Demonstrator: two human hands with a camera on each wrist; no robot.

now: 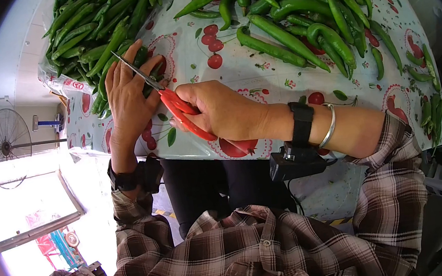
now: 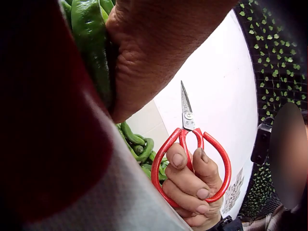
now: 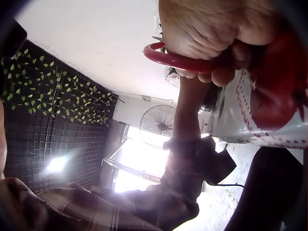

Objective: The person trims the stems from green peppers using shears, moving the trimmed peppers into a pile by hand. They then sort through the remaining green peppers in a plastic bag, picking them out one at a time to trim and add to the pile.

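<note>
Red-handled scissors (image 1: 181,112) are gripped in my right hand (image 1: 231,109), whose fingers go through the handle loops in the left wrist view. Their narrow metal blades are together and point up and left, overlapping the left hand in the head view. My left hand (image 1: 131,93) lies at the near edge of the left heap of long green peppers (image 1: 102,29), fingers extended. Dark green peppers (image 1: 141,55) show between its forefinger and thumb. A glossy green pepper (image 2: 91,43) lies against that hand in the left wrist view; the fingertips are hidden there.
A second, looser heap of green peppers (image 1: 299,14) spreads over the cherry-patterned tablecloth (image 1: 194,48). Several small peppers (image 1: 433,108) lie by the table's right edge. Clear plastic (image 1: 45,68) sits under the left heap. A large fan (image 1: 6,146) stands at left.
</note>
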